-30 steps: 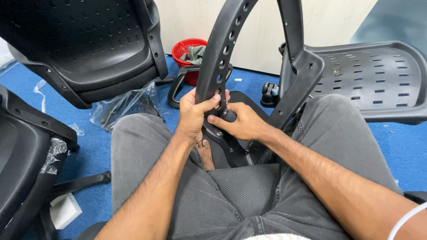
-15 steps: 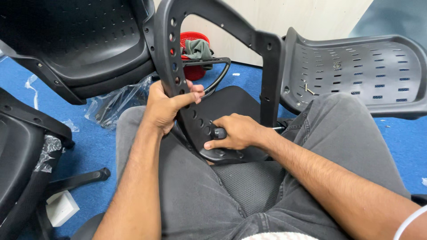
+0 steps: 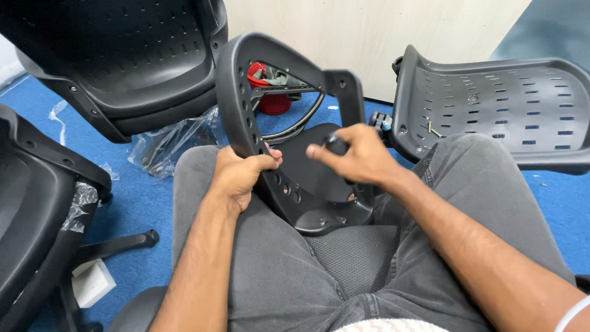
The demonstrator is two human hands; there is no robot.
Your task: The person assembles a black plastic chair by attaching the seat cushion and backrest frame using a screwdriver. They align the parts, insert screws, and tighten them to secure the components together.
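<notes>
From the head camera, looking down at the lap, a black plastic chair frame stands upright between the person's thighs, its lower end resting on the grey trousers. It serves as the landmark here.

The left hand is closed around the frame's left bar, which carries a row of holes; the fingers wrap over the bar's front edge and the thumb lies behind it.

The right hand is closed around a small dark knob-like part, pinched between thumb and fingers just in front of the frame's inner panel, below its right upright. Whether that part touches the frame cannot be told.

Behind the frame, seen through its opening, sits a red bucket with grey cloth in it. To the frame's right lies a perforated black seat shell on the blue floor, with small metal screws lying on it. To the frame's upper left stands another black seat shell, and crumpled clear plastic wrap lies beneath that one. At the far left edge is part of a further black chair, wrapped in places with plastic.
</notes>
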